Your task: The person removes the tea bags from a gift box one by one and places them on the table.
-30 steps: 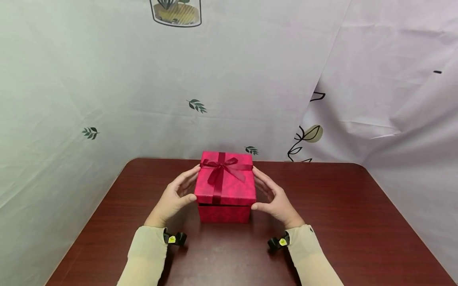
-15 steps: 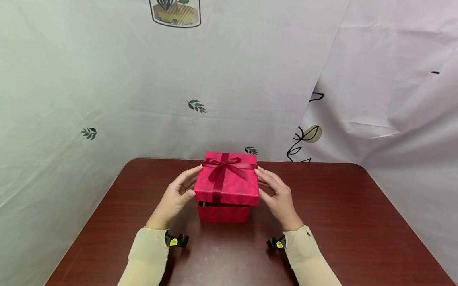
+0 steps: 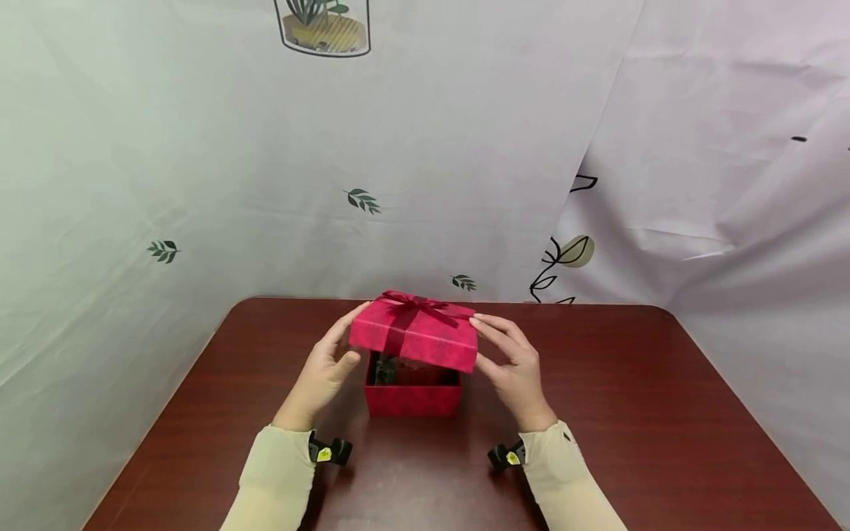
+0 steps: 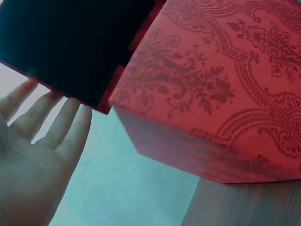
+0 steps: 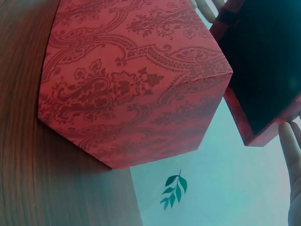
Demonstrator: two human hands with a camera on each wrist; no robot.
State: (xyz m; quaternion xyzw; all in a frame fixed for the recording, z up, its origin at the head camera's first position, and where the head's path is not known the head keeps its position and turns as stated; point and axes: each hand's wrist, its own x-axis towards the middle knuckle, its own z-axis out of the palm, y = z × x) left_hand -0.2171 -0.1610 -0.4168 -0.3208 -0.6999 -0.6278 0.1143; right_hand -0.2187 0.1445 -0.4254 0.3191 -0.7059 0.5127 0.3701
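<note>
Lid (image 3: 432, 345) of red patterned cardboard with a dark-red ribbon bow (image 3: 417, 302) tilts above the open red patterned square box (image 3: 412, 402), our left hand (image 3: 316, 380) with straight, spread fingers and our right hand (image 3: 522, 372) with extended ones touching the lid's opposite sides, and we judge it light, stiff and best held there.

Head view looks down; close wrist views share the box (image 3: 413, 402).

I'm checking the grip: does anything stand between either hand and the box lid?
Nothing visible: the right hand touches one side of the lid directly, the left hand the opposite side. The box base stands below, not between.
</note>
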